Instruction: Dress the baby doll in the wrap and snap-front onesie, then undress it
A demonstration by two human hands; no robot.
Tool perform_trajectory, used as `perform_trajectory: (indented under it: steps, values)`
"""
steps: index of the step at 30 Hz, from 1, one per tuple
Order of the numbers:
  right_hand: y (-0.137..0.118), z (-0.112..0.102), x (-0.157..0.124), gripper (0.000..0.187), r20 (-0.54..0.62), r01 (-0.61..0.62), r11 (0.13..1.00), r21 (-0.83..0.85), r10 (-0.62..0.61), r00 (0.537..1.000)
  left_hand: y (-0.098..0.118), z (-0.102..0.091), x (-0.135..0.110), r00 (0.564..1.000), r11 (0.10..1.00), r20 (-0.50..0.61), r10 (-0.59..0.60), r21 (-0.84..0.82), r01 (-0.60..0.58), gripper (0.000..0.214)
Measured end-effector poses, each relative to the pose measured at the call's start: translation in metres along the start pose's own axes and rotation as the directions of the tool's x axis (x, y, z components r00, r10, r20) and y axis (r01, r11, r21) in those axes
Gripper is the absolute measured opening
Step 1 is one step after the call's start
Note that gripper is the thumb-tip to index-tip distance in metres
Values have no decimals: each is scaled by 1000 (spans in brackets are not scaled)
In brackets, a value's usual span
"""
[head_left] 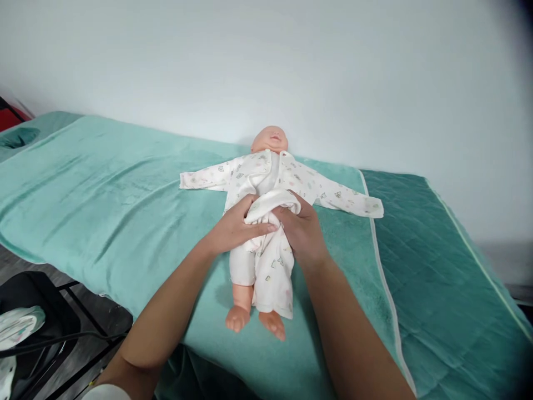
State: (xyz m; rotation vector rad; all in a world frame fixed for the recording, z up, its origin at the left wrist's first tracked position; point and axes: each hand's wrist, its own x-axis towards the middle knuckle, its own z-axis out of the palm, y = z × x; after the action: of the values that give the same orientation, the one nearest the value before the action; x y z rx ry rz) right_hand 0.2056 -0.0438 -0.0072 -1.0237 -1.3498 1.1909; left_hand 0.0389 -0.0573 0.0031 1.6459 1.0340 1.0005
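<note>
A baby doll (270, 139) lies on its back, feet toward me, in a white patterned top (300, 178) with both sleeves spread out sideways. White patterned baby pants (273, 283) cover its legs, and both bare feet stick out below. My left hand (237, 225) grips the bunched waistband from the left, thumb across the front. From the right, my right hand (300, 225) holds the same waistband, its thumb on the folded edge. The fingers of both hands are partly hidden behind the cloth.
Under the doll is a light green sheet (125, 189) on a long bed against a white wall (187, 61). A darker green quilted cover (425, 250) shows at the right. At the lower left stands a black chair (41, 311) with white cloth (20, 323) on it.
</note>
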Motion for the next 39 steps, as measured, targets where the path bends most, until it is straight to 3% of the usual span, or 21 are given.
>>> perform_trajectory:
  steps: [4,7,11,13,16,19,21,24,26,28,31,34,37,39]
  values:
    - [2,-1,0,19,20,-5,1000,6,5,1000,-7,1,1,999,997,-38,-35,-68,33,30]
    - [-8,-5,1,21,133,-1,998,-63,10,991,-15,4,2,989,981,-144,-39,-193,11,24]
    - [-31,-8,0,26,407,-22,944,-331,164,898,-18,8,0,963,931,-265,-46,-360,-54,13]
    - [-37,-9,-2,25,457,-37,914,-404,237,857,-17,10,-1,957,906,-284,-61,-417,-66,11]
    - [-32,-8,-4,27,379,-115,919,-378,267,886,-16,11,-1,959,873,-269,-93,-486,-51,14]
    - [-19,-6,-3,29,244,-169,970,-176,209,947,-16,9,0,972,859,-215,-99,-511,-26,17]
    - [-10,-4,-2,25,140,-137,990,-25,140,980,-13,5,2,983,900,-163,-79,-436,0,21]
    - [-3,-2,0,16,7,-94,993,74,94,996,-4,-2,2,998,979,-44,-35,-202,26,31]
    - [0,-2,1,14,-13,-90,991,103,92,996,1,-5,0,998,994,59,-33,-105,39,36]
    - [0,-3,2,14,5,-79,990,114,79,997,2,-4,-1,992,988,113,-48,-139,64,34]
    - [-5,-6,1,16,81,-58,997,55,53,995,-4,1,-2,998,937,-16,-68,-346,58,28]
    - [-18,-8,1,29,284,-40,996,-75,60,957,-11,7,0,973,851,-204,-105,-524,-18,29]
    - [-30,-10,1,46,455,-23,980,-195,111,883,-15,8,1,965,810,-240,-102,-583,-59,27]
    - [-32,-10,0,41,464,-51,971,-233,157,872,-16,8,2,969,798,-226,-102,-600,-56,25]
